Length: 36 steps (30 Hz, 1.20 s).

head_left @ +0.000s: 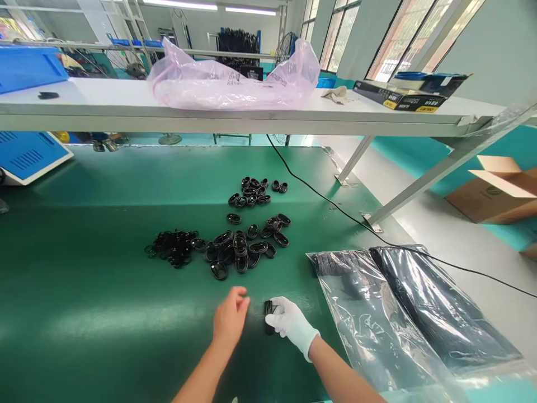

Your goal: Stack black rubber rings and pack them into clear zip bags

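Note:
My right hand (290,323), in a white glove, grips a small black ridged piece (269,326) at its right side. The piece looks like a stack of thin black strips; I cannot make out its exact kind. Just left of it, my bare left hand (230,317) hovers over the green table with fingers loosely bent, a gap between thumb and forefinger, and nothing visible in it. Beyond both hands lies a pile of black oval rings (240,246), with a heap of thin black bands (173,247) to its left.
Another group of black oval rings (250,192) lies farther back. Clear plastic bags with black contents (377,302) cover the right side. A black cable (335,204) crosses the green table (104,324). A white shelf (235,120) spans above, carrying a pink plastic bag (235,84).

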Available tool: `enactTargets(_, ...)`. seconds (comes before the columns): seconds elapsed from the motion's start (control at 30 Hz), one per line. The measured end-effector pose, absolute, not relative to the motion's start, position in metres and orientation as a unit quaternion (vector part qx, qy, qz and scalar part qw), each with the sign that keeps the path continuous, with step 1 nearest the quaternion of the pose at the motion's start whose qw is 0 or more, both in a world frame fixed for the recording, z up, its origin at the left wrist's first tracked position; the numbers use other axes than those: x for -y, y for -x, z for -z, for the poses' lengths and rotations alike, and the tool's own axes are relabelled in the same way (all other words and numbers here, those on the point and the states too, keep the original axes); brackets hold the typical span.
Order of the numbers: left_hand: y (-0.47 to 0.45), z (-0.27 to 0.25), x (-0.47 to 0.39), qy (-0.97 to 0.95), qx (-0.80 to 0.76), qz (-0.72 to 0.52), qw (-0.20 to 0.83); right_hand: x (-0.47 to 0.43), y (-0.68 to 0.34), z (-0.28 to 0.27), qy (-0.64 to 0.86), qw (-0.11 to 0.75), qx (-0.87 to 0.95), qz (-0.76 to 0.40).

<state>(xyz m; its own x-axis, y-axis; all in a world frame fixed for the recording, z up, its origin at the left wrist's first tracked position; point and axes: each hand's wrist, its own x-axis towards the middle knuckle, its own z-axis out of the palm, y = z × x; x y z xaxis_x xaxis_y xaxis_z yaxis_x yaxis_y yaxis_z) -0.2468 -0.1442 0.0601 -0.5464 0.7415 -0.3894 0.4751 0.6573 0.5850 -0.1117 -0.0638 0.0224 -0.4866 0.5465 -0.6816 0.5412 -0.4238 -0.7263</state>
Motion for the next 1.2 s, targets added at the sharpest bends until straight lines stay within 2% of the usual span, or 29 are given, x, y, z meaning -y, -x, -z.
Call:
enactTargets(0.1, 0.271, -0.072, 0.11, -0.365, -0.899, -0.128, 0.204, 0.061, 0.111, -0.026, 0.52, -0.015, 0.532, -0.668)
enactTargets(0.2, 0.28, -0.076, 0.089, -0.41, -0.895, -0.043, 0.169, 0.061, 0.108, -0.03, 0.514, -0.012, 0.529, -0.675)
enactTargets(0.33, 0.266, -0.068, 0.111, -0.501, -0.853, -0.005, 0.146, 0.063, 0.105, -0.033, 0.513, 0.003, 0.519, -0.684)
enactTargets(0.53, 0.237, -0.053, 0.173, -0.509, -0.836, -0.001, 0.205, 0.067, 0.106, -0.031, 0.518, 0.011, 0.515, -0.682)
enactTargets(0.67, 0.241, -0.061, 0.159, -0.499, -0.847, -0.002, 0.185, 0.069, 0.108, -0.028, 0.534, 0.017, 0.513, -0.672)
enactTargets(0.77, 0.247, -0.068, 0.138, -0.515, -0.828, 0.019, 0.221, 0.07, 0.109, -0.028, 0.538, 0.019, 0.513, -0.669)
enactTargets(1.0, 0.236, -0.064, 0.151, -0.468, -0.764, -0.164, 0.413, 0.07, 0.101, -0.031, 0.505, 0.038, 0.502, -0.701)
enactTargets(1.2, 0.234, -0.053, 0.158, -0.468, -0.753, -0.174, 0.429, 0.073, 0.104, -0.03, 0.501, 0.036, 0.512, -0.697)
